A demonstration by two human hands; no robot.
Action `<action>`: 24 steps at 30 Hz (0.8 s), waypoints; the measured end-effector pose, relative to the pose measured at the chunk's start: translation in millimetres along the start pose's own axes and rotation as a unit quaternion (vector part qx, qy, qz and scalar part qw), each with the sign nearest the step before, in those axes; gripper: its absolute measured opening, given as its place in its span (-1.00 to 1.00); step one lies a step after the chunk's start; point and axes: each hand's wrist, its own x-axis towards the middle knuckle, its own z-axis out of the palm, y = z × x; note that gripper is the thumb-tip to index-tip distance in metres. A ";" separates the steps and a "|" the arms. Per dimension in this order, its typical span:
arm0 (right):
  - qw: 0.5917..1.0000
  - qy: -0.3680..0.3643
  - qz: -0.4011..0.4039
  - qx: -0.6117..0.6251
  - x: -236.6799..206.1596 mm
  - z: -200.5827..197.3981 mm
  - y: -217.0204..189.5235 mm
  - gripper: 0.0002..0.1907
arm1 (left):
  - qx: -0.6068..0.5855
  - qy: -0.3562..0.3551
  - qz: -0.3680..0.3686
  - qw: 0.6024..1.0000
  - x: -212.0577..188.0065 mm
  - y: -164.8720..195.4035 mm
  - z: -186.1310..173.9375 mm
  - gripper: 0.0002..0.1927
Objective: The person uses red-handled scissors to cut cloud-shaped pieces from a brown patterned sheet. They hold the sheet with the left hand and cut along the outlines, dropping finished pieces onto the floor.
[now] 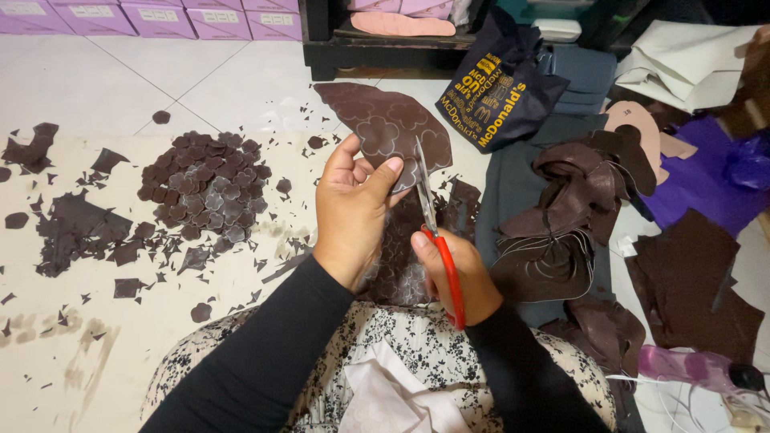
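In the head view, the left hand (353, 212) is clamped on a dark brown sheet of thin leather-like material marked with flower outlines (389, 128), thumb on top and fingers underneath, holding it up over the lap. The right hand (457, 273) is closed through the handles of a pair of red-handled scissors (437, 240), whose metal blades point up and away and lie against the right edge of the brown sheet, just beside the left thumb. How far the blades stand apart cannot be told. Both arms wear black sleeves (273, 353) and rest over a lap covered in black-and-white flowered cloth (401, 345).

Places below are given from the brown sheet. To its left, near, a heap of small dark brown cut-out flower shapes (204, 188) lies on a cream floor covering (96, 337). Further left, a scatter of dark brown offcuts and scraps (76, 232) spreads over the same covering. To its right, near, a stack of curled dark brown cut pieces (561, 224) sits on grey cloth (509, 180). Beyond its upper right edge lies a dark navy bag with yellow printing (493, 84). Well to the right are a purple cloth (698, 180) and a flat brown sheet (694, 285). Behind it, well apart at the top left, a row of lilac boxes (152, 18) stands on the white tiled floor (200, 80).
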 end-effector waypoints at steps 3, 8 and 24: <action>1.000 0.000 -0.021 0.003 0.5 -1.5 3.9 -0.55 | 0.033 0.000 0.015 0.999 0.1 2.4 0.2 -0.56; 0.998 -0.042 -0.027 0.048 0.3 -10.4 7.0 -0.57 | 0.061 -0.006 0.031 0.998 -2.0 -0.5 0.2 -0.59; 0.995 -0.042 -0.036 0.084 -2.2 -6.8 15.9 -0.51 | 0.035 -0.004 0.014 0.999 -2.6 8.7 0.8 -0.63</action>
